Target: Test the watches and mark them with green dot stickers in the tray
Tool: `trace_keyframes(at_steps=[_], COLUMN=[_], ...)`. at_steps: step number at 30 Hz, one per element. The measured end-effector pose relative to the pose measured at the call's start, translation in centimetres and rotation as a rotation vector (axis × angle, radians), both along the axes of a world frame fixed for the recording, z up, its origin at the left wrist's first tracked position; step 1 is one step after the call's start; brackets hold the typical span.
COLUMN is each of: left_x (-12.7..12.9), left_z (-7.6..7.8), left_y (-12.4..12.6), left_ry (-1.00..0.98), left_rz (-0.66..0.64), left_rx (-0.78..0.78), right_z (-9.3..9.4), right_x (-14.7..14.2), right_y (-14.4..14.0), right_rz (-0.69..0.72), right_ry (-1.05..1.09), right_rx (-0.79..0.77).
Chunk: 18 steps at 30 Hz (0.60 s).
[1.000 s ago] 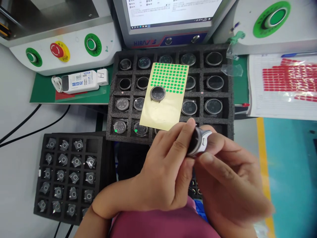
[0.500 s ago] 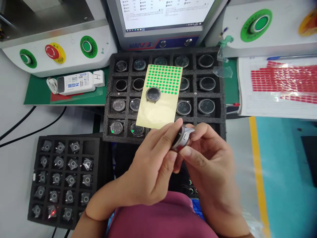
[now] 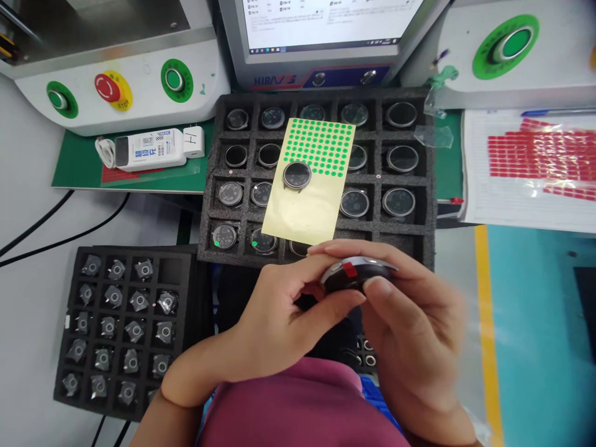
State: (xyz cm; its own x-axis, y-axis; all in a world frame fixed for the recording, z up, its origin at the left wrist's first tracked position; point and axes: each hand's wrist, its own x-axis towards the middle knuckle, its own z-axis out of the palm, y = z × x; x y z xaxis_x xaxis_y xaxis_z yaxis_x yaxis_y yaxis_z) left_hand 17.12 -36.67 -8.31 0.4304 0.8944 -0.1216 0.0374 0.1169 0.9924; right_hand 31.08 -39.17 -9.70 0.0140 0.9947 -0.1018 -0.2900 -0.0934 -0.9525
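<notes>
- Watch (image 3: 365, 270) sits tilted between my left hand (image 3: 284, 316) and right hand (image 3: 416, 329), both clamped on it.
- Its long side runs left to right, red tab (image 3: 349, 269) toward my left.
- Foam tray (image 3: 430, 186) lies just beyond.

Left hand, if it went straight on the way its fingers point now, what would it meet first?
The left hand would first meet the watch case at its fingertips; just beyond, probably the right hand, though depth is unclear.
</notes>
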Motion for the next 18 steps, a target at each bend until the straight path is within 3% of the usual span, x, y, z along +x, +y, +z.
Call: trace_keyframes(at_steps=[4,12,18], left_x=[-0.1,-0.8,-0.8], left_z=[0.3,0.5,0.3], left_y=[0.0,-0.7,-1.0], left_ry=[0.136,0.303,0.342], left_rz=[0.014,0.020,0.020], left_rx=[0.209,0.448,0.582], right_z=[0.0,-0.3,-0.4], right_x=[-0.1,-0.9,-1.6], right_y=[0.2,-0.2,-0.1], right_rz=[0.000,0.067,-0.019], right_ry=[0.011,0.085,0.105], right_rx=[0.053,0.101,0.169])
